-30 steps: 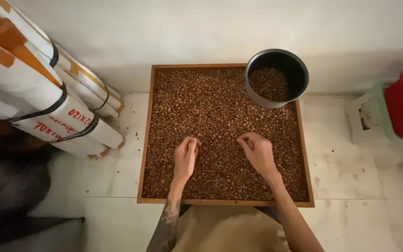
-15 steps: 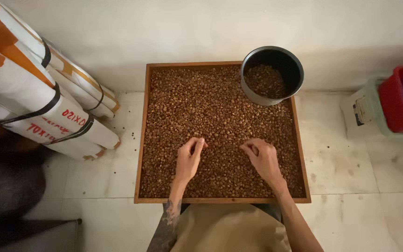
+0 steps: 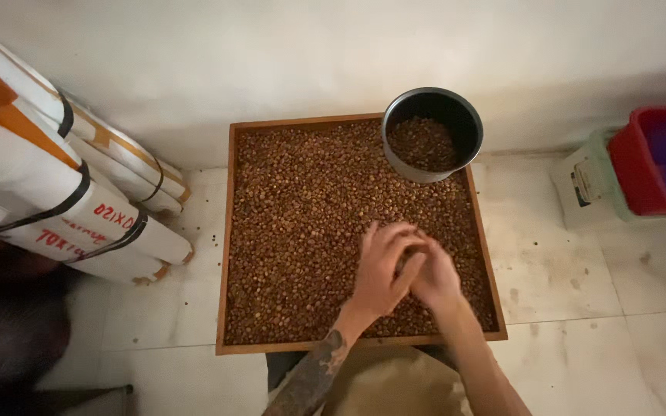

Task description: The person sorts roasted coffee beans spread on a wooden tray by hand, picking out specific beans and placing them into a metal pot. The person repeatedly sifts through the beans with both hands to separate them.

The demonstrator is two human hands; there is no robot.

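Both hands, left [image 3: 380, 267] and right [image 3: 435, 279], cup together over bean-filled tray [image 3: 229, 231]; bowl [image 3: 433, 102] holds beans

A tray [image 3: 229, 231] of beans [image 3: 302, 216] lies on the floor [image 3: 564, 308] before me, against the wall, with a pot [image 3: 432, 132] holding more beans on its far right corner. My left hand [image 3: 379, 266] and right hand [image 3: 435, 279] meet over the beans near the tray's right side. Rolled sacks [image 3: 55, 185] lie to the left, a scale [image 3: 583, 189] and a bin [image 3: 657, 158] to the right.

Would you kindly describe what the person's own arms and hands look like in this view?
Both hands are bare, with no gloves, rings or watch visible. The left forearm carries dark tattoo patterning up to the wrist. The right forearm looks unmarked. No sleeves reach either forearm.
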